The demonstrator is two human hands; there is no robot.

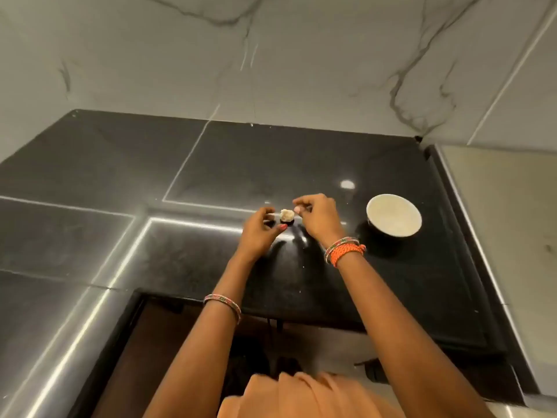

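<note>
the black stone countertop (271, 164) was the broadest thing in view, glossy, with bright strips of light mirrored in it. on it stood a white bowl (394, 215), round and pale inside, dark around its foot. to the left of the bowl the right hand (316, 218) hung over the counter, fingers curled and thumb and forefinger pinching one end of a thin pale strand (272, 217). further left of the bowl the left hand (260, 233) pinched the strand's other end with its fingertips, nails painted red. between the two hands, well left of the bowl, sat a small pale lump (287, 215), off-white, rough and crumpled, resting on the counter. the strand ran across it; whether it touched the lump i could not tell.
</note>
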